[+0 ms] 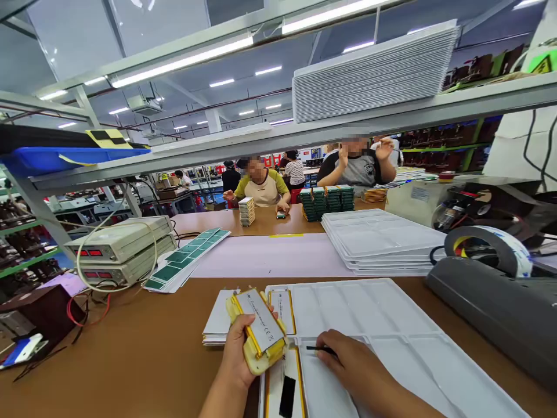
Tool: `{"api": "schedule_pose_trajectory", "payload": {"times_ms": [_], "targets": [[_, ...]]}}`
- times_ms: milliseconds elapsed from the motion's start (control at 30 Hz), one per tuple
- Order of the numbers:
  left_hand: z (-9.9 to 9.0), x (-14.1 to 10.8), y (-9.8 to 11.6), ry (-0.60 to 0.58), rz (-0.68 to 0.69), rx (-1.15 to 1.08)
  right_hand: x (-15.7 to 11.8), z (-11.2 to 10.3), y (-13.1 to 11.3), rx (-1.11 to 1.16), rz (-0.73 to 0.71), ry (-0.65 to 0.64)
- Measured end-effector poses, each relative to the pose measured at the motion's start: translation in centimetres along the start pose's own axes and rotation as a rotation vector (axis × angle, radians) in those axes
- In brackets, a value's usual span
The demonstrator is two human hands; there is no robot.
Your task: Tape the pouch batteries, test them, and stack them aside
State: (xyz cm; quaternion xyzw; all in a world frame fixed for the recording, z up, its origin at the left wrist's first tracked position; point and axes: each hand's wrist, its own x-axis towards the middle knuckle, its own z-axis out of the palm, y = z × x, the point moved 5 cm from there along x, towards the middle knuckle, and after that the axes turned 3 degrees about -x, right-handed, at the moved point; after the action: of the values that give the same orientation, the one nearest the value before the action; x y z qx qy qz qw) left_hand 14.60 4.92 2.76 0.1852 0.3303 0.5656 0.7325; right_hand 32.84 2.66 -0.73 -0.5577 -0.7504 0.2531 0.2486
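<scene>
My left hand (238,348) is wrapped round a pale yellow block (256,361) with a flat silver battery cell (260,319) lying on top, its printed face up. My thumb presses on the cell's edge. Pinched in my right hand (348,363) is a thin black pointed tool (321,349); its exact kind is not clear. That hand hovers over a white compartment tray (335,307). Another battery cell (282,310) lies in the tray's far left compartment. In the near left compartment sits a cell (273,400) with a black strip (287,396) on it.
White sheets (216,325) are stacked left of the tray. Green sticker sheets (187,255) and power supplies (119,249) stand at left. Stacked trays (378,232), a tape roll (487,249) and a grey machine (491,313) lie right. An overhead shelf crosses above; two people sit opposite.
</scene>
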Motion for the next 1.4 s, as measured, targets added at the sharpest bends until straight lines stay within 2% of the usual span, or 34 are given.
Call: {"api": "schedule_pose_trajectory", "payload": {"times_ms": [167, 233, 300, 400, 467, 533, 600, 833, 1067, 1400], "targets": [[1.5, -2.0, 4.4, -0.010, 0.291, -0.092, 0.0, -0.1, -0.1, -0.018, -0.030, 0.017], [2.0, -2.8, 6.7, 0.055, 0.397, -0.047, 0.0, 0.1, 0.1, -0.014, -0.039, 0.014], [2.2, -3.3, 8.9, 0.155, 0.428, 0.113, 0.0, 0.3, 0.2, -0.016, -0.044, 0.003], [2.5, -3.2, 11.6, 0.293, 0.427, 0.655, -0.1, 0.3, 0.3, -0.035, -0.049, -0.016], [2.8, -2.5, 12.8, 0.405, 0.438, 1.229, -0.2, 0.3, 0.4, -0.053, -0.048, -0.026], [2.8, -1.4, 13.4, 0.536, 0.390, 1.722, -0.2, 0.1, 0.4, -0.057, -0.046, -0.031], [2.4, -0.1, 13.4, 0.632, 0.291, 1.965, -0.3, 0.0, 0.4, -0.053, -0.047, -0.028], [1.8, 3.1, 12.6, 0.713, 0.151, 2.105, -0.1, -0.1, 0.4, -0.051, -0.058, -0.014], [0.2, 4.6, 12.0, 0.743, -0.065, 1.960, -0.2, -0.3, 0.7, -0.062, -0.047, -0.045], [-0.6, 4.0, 12.2, 0.796, -0.051, 2.008, -0.2, -0.1, 0.7, -0.062, -0.053, -0.073]]}}
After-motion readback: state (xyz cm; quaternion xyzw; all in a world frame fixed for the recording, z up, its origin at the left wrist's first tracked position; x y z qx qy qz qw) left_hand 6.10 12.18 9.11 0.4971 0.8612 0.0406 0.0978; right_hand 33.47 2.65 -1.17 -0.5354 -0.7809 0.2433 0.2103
